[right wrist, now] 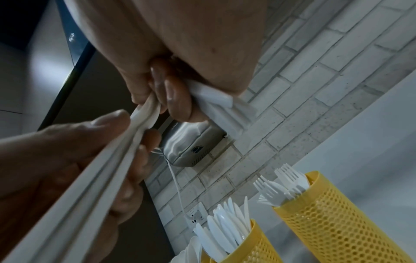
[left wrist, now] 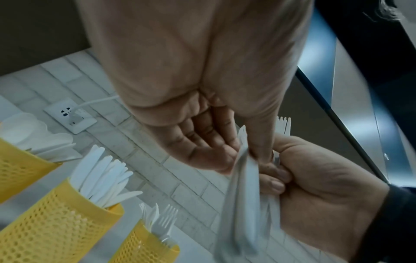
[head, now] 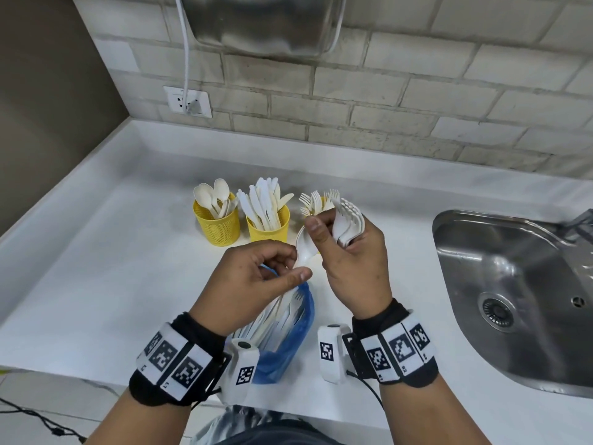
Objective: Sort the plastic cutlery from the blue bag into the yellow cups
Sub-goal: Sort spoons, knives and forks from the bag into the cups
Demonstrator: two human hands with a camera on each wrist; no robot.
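Note:
Three yellow mesh cups stand on the white counter: a spoon cup (head: 216, 224), a knife cup (head: 269, 228) and a fork cup (head: 307, 214), the last mostly hidden behind my right hand. Above the blue bag (head: 288, 343), which holds several more white pieces, my left hand (head: 296, 266) pinches the lower end of a white cutlery piece (head: 303, 247). My right hand (head: 335, 239) grips a stack of forks (head: 348, 218), tines up, and its thumb presses the top of that same piece. The wrist views show the pinched piece (left wrist: 243, 178) and the gripped fork handles (right wrist: 220, 106).
A steel sink (head: 513, 293) is sunk into the counter at the right. A wall socket (head: 187, 101) with a white cable and a metal wall unit (head: 263, 24) are on the brick wall behind. The counter's front edge runs below my wrists.

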